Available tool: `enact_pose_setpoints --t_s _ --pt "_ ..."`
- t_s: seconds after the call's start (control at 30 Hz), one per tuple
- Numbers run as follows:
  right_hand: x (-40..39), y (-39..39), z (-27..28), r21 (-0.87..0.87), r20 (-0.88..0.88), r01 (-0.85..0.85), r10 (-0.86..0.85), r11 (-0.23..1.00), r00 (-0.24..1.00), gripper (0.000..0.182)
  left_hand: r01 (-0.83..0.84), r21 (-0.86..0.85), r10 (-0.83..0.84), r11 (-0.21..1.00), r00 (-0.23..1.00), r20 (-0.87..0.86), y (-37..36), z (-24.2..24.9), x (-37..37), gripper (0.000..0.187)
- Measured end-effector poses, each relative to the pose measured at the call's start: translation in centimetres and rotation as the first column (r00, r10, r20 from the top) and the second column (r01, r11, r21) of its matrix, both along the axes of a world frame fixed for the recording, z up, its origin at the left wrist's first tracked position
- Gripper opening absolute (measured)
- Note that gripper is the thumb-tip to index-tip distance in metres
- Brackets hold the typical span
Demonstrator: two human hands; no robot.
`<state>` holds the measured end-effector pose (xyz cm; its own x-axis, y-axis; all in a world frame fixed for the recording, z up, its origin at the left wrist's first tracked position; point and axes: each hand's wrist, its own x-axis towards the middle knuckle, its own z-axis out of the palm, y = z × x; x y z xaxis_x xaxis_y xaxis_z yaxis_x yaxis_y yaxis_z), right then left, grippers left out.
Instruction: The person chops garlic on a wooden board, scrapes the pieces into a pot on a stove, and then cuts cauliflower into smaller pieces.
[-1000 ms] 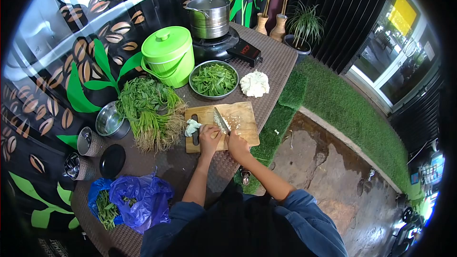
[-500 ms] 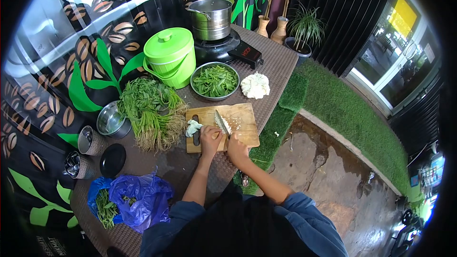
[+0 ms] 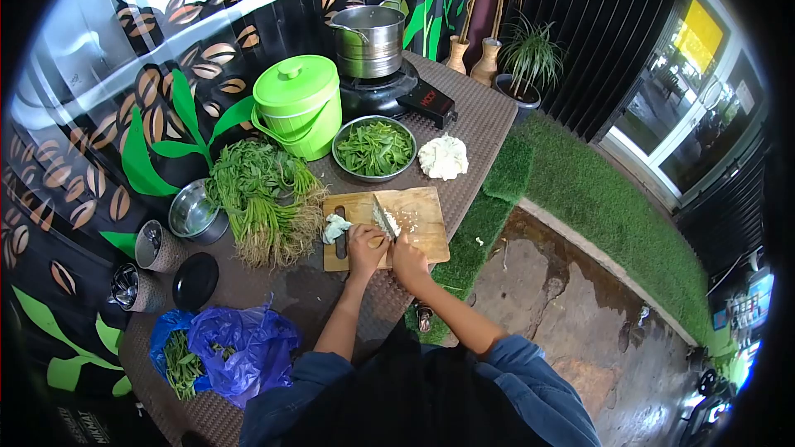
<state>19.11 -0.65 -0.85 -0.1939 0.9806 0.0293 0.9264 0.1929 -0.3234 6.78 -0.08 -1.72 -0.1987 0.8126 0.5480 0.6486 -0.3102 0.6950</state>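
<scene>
My right hand (image 3: 408, 257) is wrapped round the handle of a knife (image 3: 384, 215), its blade resting over a wooden cutting board (image 3: 426, 236). My left hand (image 3: 365, 250) lies beside the blade with bent fingers pressed together; what they hold is too small to make out. Small white chopped bits (image 3: 404, 219) are scattered on the board right of the blade. A pale green-white leafy piece (image 3: 335, 228) rests by the board's handle slot, left of my left hand.
Behind the board stand a bowl of cut greens (image 3: 374, 147), a white cauliflower-like heap (image 3: 444, 156), a green lidded bucket (image 3: 296, 103) and a steel pot (image 3: 369, 40) on a stove. Rooted greens (image 3: 269, 199), a metal bowl (image 3: 197, 212) and blue bags (image 3: 240, 348) are left.
The view has shifted slightly. Both hands remain at the board, with the knife still in my right hand and its blade slightly changed in position.
</scene>
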Motion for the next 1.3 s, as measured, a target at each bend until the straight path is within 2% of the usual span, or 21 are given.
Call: enact_pose_setpoints --t_s 0.1,0.17,0.27,0.47,0.6,0.67,0.8,0.9,0.97,1.0,1.13,1.2,1.3 --pt "0.4 0.2 1.3 0.024 -0.067 -0.010 0.011 1.000 0.998 0.027 -0.005 0.017 0.005 1.000 1.000 -0.025 0.0 -0.1 0.0 0.010" --pt "0.3 -0.6 1.5 -0.071 -0.097 0.010 -0.017 0.997 0.995 0.037 -0.007 0.018 0.008 1.000 0.999 -0.031 0.1 -0.3 -0.2 0.010" --pt "-0.3 -1.1 -0.5 -0.002 -0.019 0.029 -0.029 1.000 0.999 0.038 -0.015 0.014 0.016 1.000 0.999 -0.029 0.3 -0.6 -0.2 0.009" --pt "0.2 0.1 1.7 0.018 -0.134 0.019 -0.017 1.000 0.991 0.031 -0.014 -0.025 0.013 1.000 1.000 -0.004 -0.1 0.1 0.2 0.009" --pt "-0.2 -0.5 0.1 0.027 -0.037 0.045 -0.044 0.999 0.998 0.031 0.003 -0.009 -0.003 1.000 1.000 -0.030 0.0 0.0 -0.1 0.009" --pt "-0.1 0.0 -0.3 -0.024 -0.046 -0.006 0.005 1.000 0.999 0.032 -0.008 -0.012 0.008 1.000 1.000 -0.018 0.2 -0.1 0.0 0.009" --pt "0.6 0.3 1.5 -0.024 -0.100 0.003 -0.006 1.000 0.995 0.027 0.006 -0.007 -0.006 1.000 1.000 -0.013 0.1 -0.4 -0.1 0.009" --pt "0.6 -0.6 1.2 -0.036 -0.112 -0.003 -0.001 0.999 0.994 0.034 -0.003 0.035 0.003 0.999 1.000 -0.017 0.2 -0.4 -0.1 0.009" --pt "0.0 -0.9 0.4 -0.120 -0.072 0.047 -0.056 0.992 0.996 0.035 0.000 0.034 0.000 0.999 1.000 -0.007 0.3 -0.5 -0.1 0.010" --pt "-0.2 -0.7 0.7 -0.062 -0.054 0.058 -0.062 0.996 0.997 0.025 0.000 0.035 0.000 0.999 1.000 0.001 0.3 -0.3 0.0 0.010" --pt "0.7 0.9 2.6 -0.140 -0.112 0.033 -0.049 0.990 0.992 0.025 0.015 0.027 -0.014 1.000 0.999 -0.035 0.2 0.0 0.0 0.011" --pt "1.1 1.2 3.2 -0.137 -0.085 -0.029 0.018 0.990 0.996 0.026 0.012 0.032 -0.011 0.999 1.000 -0.013 0.3 0.0 0.0 0.011" --pt "0.5 -0.2 3.3 -0.141 -0.099 0.016 -0.030 0.990 0.995 0.031 0.002 0.000 -0.002 1.000 1.000 -0.029 0.2 0.2 0.0 0.009"
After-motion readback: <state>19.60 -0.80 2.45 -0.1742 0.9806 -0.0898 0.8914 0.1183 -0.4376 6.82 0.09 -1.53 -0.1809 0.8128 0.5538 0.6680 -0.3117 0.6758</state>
